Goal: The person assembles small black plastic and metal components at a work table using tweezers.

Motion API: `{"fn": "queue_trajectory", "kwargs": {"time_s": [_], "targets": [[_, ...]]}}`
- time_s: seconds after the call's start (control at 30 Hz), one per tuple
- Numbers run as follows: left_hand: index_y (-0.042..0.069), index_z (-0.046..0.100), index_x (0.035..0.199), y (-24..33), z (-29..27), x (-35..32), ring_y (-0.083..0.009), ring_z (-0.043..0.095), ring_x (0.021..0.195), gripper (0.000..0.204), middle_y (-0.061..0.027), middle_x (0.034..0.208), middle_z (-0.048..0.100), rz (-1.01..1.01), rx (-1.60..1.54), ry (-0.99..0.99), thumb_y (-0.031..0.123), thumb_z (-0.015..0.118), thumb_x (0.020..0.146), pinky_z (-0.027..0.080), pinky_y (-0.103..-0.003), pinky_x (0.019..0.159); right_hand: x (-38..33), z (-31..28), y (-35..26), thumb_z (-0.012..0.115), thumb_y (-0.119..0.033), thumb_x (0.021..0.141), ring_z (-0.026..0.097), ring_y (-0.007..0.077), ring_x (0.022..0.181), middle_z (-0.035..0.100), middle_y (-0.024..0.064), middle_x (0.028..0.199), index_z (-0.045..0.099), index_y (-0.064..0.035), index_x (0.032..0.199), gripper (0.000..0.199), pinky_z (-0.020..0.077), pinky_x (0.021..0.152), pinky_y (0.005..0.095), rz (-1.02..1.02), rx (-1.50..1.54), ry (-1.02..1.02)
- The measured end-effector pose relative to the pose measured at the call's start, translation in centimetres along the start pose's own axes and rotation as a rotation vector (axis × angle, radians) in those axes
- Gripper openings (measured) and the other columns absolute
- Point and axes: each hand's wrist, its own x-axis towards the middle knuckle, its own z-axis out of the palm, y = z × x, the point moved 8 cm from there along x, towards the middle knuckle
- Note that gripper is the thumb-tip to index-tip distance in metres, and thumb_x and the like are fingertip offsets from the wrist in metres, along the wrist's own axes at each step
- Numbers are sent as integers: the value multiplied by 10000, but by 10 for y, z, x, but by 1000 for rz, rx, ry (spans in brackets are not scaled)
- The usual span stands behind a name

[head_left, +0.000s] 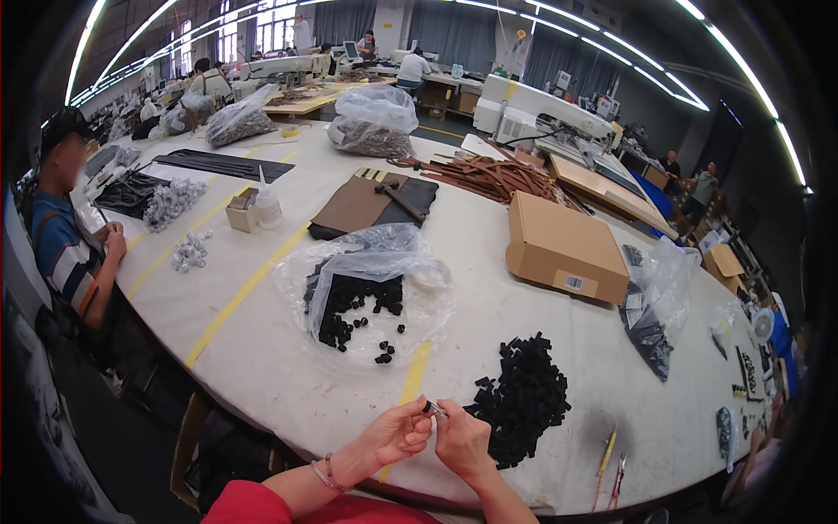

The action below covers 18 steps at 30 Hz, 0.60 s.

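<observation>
Close to the table's front edge, my two hands meet at the fingertips. My left hand [403, 435] pinches a small black piece [428, 407]. Against it, my right hand [463, 439] is closed on a small silvery thing, mostly hidden by the fingers, whose kind I cannot make out. Right beside my right hand lies a heap of small black pieces [524, 397]. Farther off, an opened clear plastic bag [419, 301] has more small black parts [367, 293] in and before it.
A closed cardboard box [563, 249] stands beyond the heap. Two slim tools [618, 480] lie at the right front edge. A hammer [400, 201] rests on brown and black sheets [356, 210]. A white bottle [267, 208] stands farther left. At the left edge, a co-worker [70, 227] works.
</observation>
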Motion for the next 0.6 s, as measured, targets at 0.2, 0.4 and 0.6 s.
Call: {"fn": "queue_trajectory", "kwargs": {"time_s": [0.2,0.4,0.6], "targets": [[56,473,743,11,-2,-11,-111,420,409,184,-40,559,486,285,208,56,202,476,854,300,-206,351,-21,25,26,545,-33,779,540,151,487,558,76,596,447,-11,984,228,408,452,267,521,692,-146],[65,465,733,-1,-8,-8,-109,420,404,171,-37,572,487,207,112,40,190,484,849,298,-208,353,-29,28,28,521,-67,806,523,105,526,559,62,596,425,6,1040,264,397,484,234,504,628,-244],[74,481,743,15,-22,-2,-107,430,410,188,-23,573,490,162,110,102,227,507,849,297,-216,357,-33,30,49,563,-98,780,487,63,524,541,48,573,525,4,986,233,378,487,215,635,523,-505]]}}
